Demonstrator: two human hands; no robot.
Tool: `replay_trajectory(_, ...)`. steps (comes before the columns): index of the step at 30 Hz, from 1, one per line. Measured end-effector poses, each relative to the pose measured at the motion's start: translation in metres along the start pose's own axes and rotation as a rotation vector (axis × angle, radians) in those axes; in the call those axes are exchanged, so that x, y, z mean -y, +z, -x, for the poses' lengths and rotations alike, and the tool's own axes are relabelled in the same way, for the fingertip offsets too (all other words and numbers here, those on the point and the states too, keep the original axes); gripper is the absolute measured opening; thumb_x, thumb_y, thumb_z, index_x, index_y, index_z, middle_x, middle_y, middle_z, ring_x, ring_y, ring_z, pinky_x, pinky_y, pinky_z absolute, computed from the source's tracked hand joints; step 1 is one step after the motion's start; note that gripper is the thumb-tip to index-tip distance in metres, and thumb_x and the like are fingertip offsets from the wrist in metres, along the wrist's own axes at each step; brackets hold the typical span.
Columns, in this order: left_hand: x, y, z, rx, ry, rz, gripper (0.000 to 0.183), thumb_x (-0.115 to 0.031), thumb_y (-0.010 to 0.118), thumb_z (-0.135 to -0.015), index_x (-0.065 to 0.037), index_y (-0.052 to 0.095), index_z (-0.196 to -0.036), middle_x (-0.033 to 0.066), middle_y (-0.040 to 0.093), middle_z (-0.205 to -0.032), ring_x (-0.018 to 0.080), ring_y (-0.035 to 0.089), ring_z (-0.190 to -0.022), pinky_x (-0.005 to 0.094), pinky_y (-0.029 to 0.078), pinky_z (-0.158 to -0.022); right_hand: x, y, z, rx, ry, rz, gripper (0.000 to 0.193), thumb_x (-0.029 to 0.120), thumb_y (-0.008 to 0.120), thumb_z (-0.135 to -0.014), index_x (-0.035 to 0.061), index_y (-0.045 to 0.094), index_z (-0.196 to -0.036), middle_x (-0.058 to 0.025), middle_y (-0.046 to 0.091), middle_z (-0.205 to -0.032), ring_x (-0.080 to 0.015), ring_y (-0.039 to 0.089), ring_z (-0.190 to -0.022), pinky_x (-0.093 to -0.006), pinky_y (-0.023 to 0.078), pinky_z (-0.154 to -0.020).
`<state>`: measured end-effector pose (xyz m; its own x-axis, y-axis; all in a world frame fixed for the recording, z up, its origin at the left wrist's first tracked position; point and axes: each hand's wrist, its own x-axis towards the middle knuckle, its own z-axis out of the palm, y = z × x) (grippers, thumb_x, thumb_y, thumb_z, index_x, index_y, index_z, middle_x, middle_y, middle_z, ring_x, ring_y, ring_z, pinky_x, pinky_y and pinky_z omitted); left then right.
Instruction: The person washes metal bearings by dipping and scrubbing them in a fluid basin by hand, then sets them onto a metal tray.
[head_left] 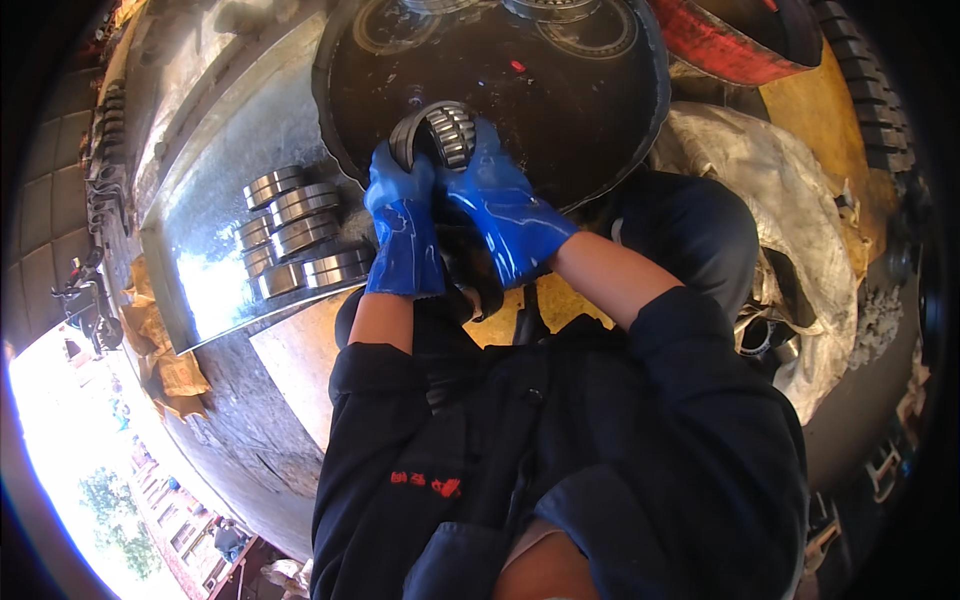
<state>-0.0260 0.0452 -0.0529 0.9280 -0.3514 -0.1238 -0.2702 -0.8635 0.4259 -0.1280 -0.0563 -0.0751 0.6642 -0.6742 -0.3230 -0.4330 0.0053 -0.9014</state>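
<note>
"Holding what?"

"A bearing, at the pan's seven o'clock side; left hand and right hand have fingers clamped on its sides."

"Handling?"

"Probably heavy, stiff, slippery; grip the outside."

"Beyond?"

"Metal rings toward eight o'clock, more bearings around twelve."

Left hand and right hand sit side by side, gloved, both gripping. Left forearm runs near-vertical in view; right forearm slants in from lower right.
</note>
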Motion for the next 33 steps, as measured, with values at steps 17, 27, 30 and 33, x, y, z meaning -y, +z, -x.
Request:
replay_trajectory(17, 0.011, 0.009, -0.007, -0.018, 0.033, 0.007, 0.073, -0.05, 0.069, -0.086, -0.007, 0.056, -0.144, 0.0271, 0.064, -0.135, 0.0462, 0.064, -0.121, 0.0514, 0.052, -0.1, 0.063, -0.061, -0.099, 0.478, -0.239, 0.245, 0.042, 0.024, 0.075, -0.086, 0.0008, 0.071, -0.12, -0.0205, 0.072, -0.118, -0.0319, 0.071, -0.102, -0.042, 0.055, -0.093)
replay_trajectory(27, 0.008, 0.007, -0.002, -0.013, 0.05, 0.043, 0.073, -0.049, 0.071, -0.086, -0.004, 0.056, -0.142, 0.028, 0.067, -0.13, 0.047, 0.065, -0.118, 0.0515, 0.052, -0.102, 0.029, -0.016, -0.025, 0.381, -0.202, 0.469, 0.054, 0.031, 0.07, -0.09, 0.0025, 0.061, -0.134, -0.0236, 0.063, -0.136, -0.0409, 0.066, -0.118, -0.045, 0.052, -0.103)
replay_trajectory(30, 0.0, 0.007, 0.0, -0.029, 0.062, 0.046, 0.07, -0.046, 0.069, -0.086, -0.006, 0.057, -0.142, 0.0276, 0.065, -0.133, 0.0471, 0.065, -0.118, 0.0513, 0.052, -0.101, -0.015, -0.003, 0.004, -0.008, 0.035, 0.105, 0.072, 0.041, 0.074, -0.089, 0.0039, 0.05, -0.146, -0.0287, 0.058, -0.142, -0.0421, 0.062, -0.127, -0.0472, 0.05, -0.106)
replay_trajectory(33, 0.006, 0.0, 0.002, -0.02, 0.022, 0.025, 0.068, -0.043, 0.067, -0.086, -0.007, 0.057, -0.143, 0.0272, 0.063, -0.136, 0.0472, 0.065, -0.119, 0.0512, 0.051, -0.102, 0.013, -0.028, 0.029, 0.215, 0.155, 0.34, 0.098, 0.052, 0.078, -0.083, 0.0042, 0.034, -0.155, -0.0287, 0.058, -0.143, -0.0415, 0.059, -0.132, -0.0468, 0.048, -0.111)
